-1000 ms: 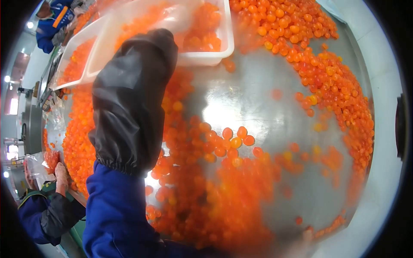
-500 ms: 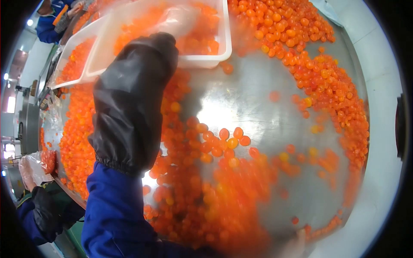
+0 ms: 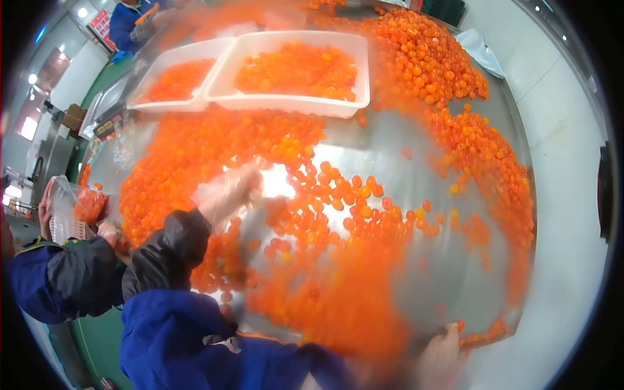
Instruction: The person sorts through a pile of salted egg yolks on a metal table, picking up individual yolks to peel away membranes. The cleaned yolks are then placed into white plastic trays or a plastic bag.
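Observation:
My left hand (image 3: pixel 231 190), in a clear plastic glove, is low over the steel table (image 3: pixel 448 276), beside small round orange-red pieces (image 3: pixel 221 140). Its blurred fingers look stretched out towards the right, with nothing visibly held. A black cover and blue sleeve run down from it. At the lower right edge, my right hand (image 3: pixel 441 356) is smeared by motion. An orange piece (image 3: pixel 461 325) shows at its fingertips; whether they grip it cannot be made out. Between the hands lies a spread of pieces, strongly blurred near the bottom.
Two white trays holding orange pieces, a larger one (image 3: pixel 289 104) and a smaller one (image 3: pixel 168 107), stand at the back. A large heap (image 3: pixel 422 58) lies at the back right. Co-workers' hands (image 3: pixel 112 235) are near a clear bag (image 3: pixel 65 205) at left; another person (image 3: pixel 127 27) stands behind.
My left hand has come back from over the larger tray to the pieces on the table. The view has shifted, showing both trays whole and more of the co-worker at left.

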`<state>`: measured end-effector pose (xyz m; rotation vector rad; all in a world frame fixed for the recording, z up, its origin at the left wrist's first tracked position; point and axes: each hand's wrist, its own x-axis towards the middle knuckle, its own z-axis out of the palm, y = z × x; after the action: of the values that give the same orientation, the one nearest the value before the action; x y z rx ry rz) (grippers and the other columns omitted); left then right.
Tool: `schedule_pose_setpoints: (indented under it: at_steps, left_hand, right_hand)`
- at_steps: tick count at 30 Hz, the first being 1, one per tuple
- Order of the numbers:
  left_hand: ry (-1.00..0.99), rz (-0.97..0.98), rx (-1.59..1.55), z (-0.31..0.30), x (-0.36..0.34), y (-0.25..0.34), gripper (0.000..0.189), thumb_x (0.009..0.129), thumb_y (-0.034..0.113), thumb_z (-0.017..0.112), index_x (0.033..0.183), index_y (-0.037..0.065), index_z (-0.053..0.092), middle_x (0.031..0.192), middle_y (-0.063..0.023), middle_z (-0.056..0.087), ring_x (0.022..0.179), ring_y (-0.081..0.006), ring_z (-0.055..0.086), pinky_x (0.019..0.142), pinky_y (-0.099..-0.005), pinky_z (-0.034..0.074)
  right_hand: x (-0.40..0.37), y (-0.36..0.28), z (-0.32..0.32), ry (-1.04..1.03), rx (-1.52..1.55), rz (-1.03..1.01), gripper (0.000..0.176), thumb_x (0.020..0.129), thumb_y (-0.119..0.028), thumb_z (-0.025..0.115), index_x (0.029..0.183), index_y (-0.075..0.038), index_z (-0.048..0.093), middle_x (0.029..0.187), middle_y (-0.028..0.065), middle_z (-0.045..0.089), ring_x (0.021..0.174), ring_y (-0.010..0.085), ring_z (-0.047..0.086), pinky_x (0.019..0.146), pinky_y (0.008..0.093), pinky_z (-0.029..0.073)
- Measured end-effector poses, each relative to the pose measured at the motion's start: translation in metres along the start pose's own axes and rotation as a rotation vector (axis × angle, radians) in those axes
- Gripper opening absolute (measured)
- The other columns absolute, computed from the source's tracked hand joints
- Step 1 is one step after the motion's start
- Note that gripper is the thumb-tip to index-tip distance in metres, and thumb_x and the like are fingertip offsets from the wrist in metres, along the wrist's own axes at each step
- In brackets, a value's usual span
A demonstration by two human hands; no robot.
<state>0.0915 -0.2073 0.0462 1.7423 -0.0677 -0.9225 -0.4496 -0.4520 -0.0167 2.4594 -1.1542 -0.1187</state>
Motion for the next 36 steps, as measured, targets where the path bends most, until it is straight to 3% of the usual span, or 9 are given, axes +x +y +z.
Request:
schedule_pose_setpoints:
  at_steps: [3,6,14,15,18,28,30,31,36]
  left_hand:
    - [-0.44,0.06,-0.013,-0.028,0.013,-0.078,0.047,0.103,0.054,0.052,0.098,0.009,0.063,0.079,-0.0025,0.061,0.067,-0.0128,0.055,0.061,-0.0257,0.045]
    - [-0.186,-0.016,-0.487,0.031,-0.055,-0.061,0.046,0.103,0.048,0.056,0.12,0.005,0.06,0.111,-0.0068,0.064,0.101,-0.0172,0.062,0.09,-0.0302,0.054]
    - [0.071,0.885,0.787,0.065,-0.098,-0.098,0.042,0.102,0.019,0.055,0.142,0.007,0.053,0.142,-0.0207,0.053,0.127,-0.0309,0.055,0.101,-0.0443,0.048]
    - [-0.308,0.618,0.382,0.077,-0.109,-0.113,0.049,0.103,0.022,0.055,0.149,0.007,0.045,0.152,-0.0176,0.043,0.142,-0.0311,0.041,0.115,-0.0407,0.037]
    - [-0.407,1.135,1.219,0.127,-0.106,-0.164,0.072,0.092,0.036,0.065,0.152,0.003,0.041,0.158,-0.0234,0.033,0.15,-0.0379,0.029,0.12,-0.0486,0.03]
    - [0.074,0.866,1.03,0.099,-0.041,-0.138,0.057,0.096,0.028,0.06,0.148,0.009,0.046,0.155,-0.0241,0.037,0.14,-0.0407,0.04,0.118,-0.0494,0.033]
    - [-0.061,0.433,0.441,0.07,-0.056,-0.12,0.044,0.101,0.018,0.059,0.144,0.013,0.05,0.139,-0.0122,0.052,0.125,-0.0264,0.052,0.106,-0.046,0.045]
    - [-0.063,0.011,-0.156,0.055,-0.067,-0.099,0.04,0.104,0.02,0.056,0.144,0.015,0.052,0.133,-0.0068,0.057,0.121,-0.0186,0.054,0.101,-0.0382,0.048]
    - [0.075,0.734,0.946,-0.024,-0.099,-0.101,0.051,0.094,0.02,0.07,0.141,0.009,0.053,0.151,-0.0196,0.046,0.133,-0.0392,0.05,0.107,-0.0465,0.045]
  right_hand:
    - [-0.031,0.011,0.1,0.018,0.127,0.387,0.041,0.09,-0.012,0.058,0.129,0.002,0.062,0.127,0.0177,0.066,0.112,0.0352,0.064,0.097,0.041,0.052]
    - [0.016,-0.034,-0.025,-0.206,0.101,0.351,0.045,0.092,-0.013,0.056,0.134,0.003,0.057,0.126,0.0166,0.066,0.109,0.0346,0.066,0.093,0.042,0.054]
    - [0.023,-0.07,-0.016,-0.107,0.6,-0.047,0.057,0.104,-0.034,0.053,0.149,-0.002,0.042,0.155,0.0209,0.04,0.146,0.0358,0.035,0.12,0.0443,0.028]
    - [0.029,-0.082,0.004,-0.102,0.621,-0.144,0.06,0.101,-0.035,0.057,0.149,-0.002,0.041,0.156,0.0233,0.038,0.145,0.0399,0.033,0.121,0.0473,0.027]
    - [0.054,-0.114,-0.001,-0.148,0.7,-0.305,0.069,0.097,-0.035,0.062,0.151,0.001,0.036,0.157,0.0268,0.032,0.146,0.0449,0.029,0.122,0.051,0.023]
    - [0.057,-0.193,-0.094,-0.06,0.718,-0.656,0.07,0.095,-0.03,0.063,0.148,0.008,0.038,0.147,0.03,0.046,0.14,0.0423,0.041,0.117,0.0485,0.031]
    - [0.061,-0.176,-0.132,-0.508,1.084,-0.457,0.06,0.1,-0.026,0.059,0.15,0.0,0.041,0.126,0.0226,0.064,0.118,0.0362,0.061,0.102,0.0442,0.045]
    - [0.061,-0.168,-0.083,-0.164,1.225,-0.514,0.054,0.102,-0.024,0.056,0.151,-0.005,0.043,0.102,0.0169,0.07,0.094,0.0319,0.068,0.084,0.043,0.051]
    - [0.072,-0.071,-0.064,0.161,0.852,-0.214,0.05,0.101,-0.025,0.059,0.144,0.0,0.049,0.103,0.0215,0.068,0.098,0.0345,0.066,0.087,0.0459,0.051]
